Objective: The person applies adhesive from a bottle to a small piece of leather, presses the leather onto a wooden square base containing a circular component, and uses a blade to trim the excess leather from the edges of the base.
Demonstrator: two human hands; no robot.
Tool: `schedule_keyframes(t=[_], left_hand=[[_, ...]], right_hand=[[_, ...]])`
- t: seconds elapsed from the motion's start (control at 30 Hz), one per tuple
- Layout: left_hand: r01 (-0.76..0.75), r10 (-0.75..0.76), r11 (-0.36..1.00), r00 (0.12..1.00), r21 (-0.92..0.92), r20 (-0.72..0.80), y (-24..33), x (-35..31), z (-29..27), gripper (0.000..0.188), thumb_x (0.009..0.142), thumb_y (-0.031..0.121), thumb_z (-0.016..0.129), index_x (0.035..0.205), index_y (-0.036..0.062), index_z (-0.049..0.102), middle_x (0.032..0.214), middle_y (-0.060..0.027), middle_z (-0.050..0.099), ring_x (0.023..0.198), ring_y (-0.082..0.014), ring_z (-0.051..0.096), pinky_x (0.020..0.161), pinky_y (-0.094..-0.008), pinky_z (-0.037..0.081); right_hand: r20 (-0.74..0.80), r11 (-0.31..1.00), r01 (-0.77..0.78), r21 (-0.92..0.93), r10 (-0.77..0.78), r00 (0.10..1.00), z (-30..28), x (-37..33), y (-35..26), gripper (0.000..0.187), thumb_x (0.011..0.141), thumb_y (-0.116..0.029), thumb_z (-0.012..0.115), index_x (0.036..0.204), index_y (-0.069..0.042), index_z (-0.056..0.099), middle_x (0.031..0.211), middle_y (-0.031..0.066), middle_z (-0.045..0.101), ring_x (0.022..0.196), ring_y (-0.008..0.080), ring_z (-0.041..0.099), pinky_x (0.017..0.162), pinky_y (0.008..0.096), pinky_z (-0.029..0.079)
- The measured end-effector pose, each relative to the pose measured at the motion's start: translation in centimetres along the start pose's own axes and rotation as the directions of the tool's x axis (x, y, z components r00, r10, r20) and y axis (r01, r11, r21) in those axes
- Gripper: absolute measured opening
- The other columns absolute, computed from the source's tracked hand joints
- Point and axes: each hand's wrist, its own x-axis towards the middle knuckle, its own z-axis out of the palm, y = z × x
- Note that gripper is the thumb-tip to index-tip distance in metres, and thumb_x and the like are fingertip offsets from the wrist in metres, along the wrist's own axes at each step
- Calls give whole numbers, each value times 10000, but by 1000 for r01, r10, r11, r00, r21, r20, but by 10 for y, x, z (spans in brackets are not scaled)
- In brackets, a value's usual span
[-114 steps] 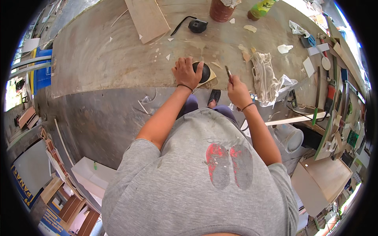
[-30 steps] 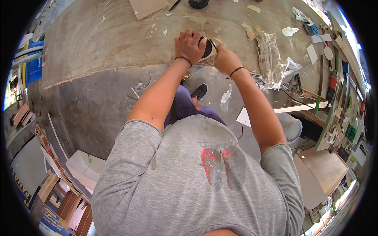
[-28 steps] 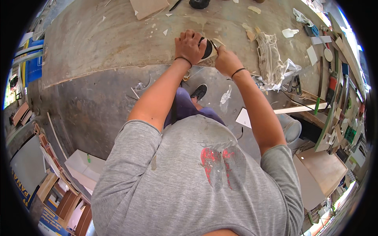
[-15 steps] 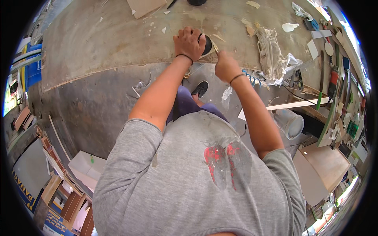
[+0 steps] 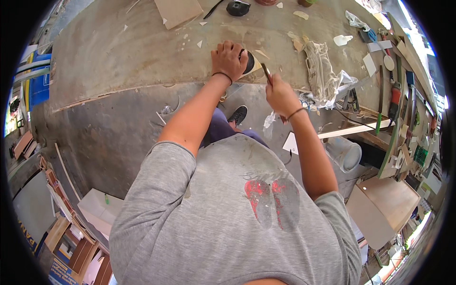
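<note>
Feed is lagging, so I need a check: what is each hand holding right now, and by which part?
The right hand grips a thin knife-like tool by its lower end, tip upward. The left hand presses down over a small black round object on the workbench, covering its left side.

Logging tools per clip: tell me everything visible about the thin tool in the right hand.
The thin tool is a short, narrow, dark blade or stick, material unclear. The right hand pinches its lower end, so it points up and slightly left toward the pale triangular piece under the left hand, above the workbench edge. Whether its tip touches is unclear.
</note>
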Motion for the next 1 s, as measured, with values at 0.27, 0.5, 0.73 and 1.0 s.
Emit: schedule_keyframes(t=[0.27,0.5,0.73,1.0], left_hand=[[9,-8,1000,1000,-18,28,4,2,-1,226,852,362,518,909,162,605,1023,-62,561,985,-291,528,782,-477,394],[29,-29,1000,999,0,46,7,3,-1,235,851,360,512,914,158,615,1033,-58,563,978,-291,526,777,-481,397],[51,-55,997,996,49,72,10,3,-4,243,852,371,519,928,163,619,1036,-60,569,982,-302,534,773,-492,407],[53,-55,998,997,33,62,9,3,2,235,858,373,520,933,169,611,1039,-63,570,989,-312,537,779,-508,412]], right_hand=[[53,995,-54,-80,58,997,10,48,1,252,866,-109,446,1064,34,511,923,338,614,914,483,588,819,524,443],[110,989,-90,-117,103,989,7,60,-9,372,830,-89,457,1176,37,506,1014,321,618,975,455,599,855,484,466],[103,983,-117,-144,132,986,18,38,2,299,814,-77,472,1080,57,503,987,341,609,961,476,589,865,494,462],[22,996,-78,-46,79,997,33,14,22,245,812,-52,457,1030,55,491,931,361,600,923,505,577,835,527,448]])
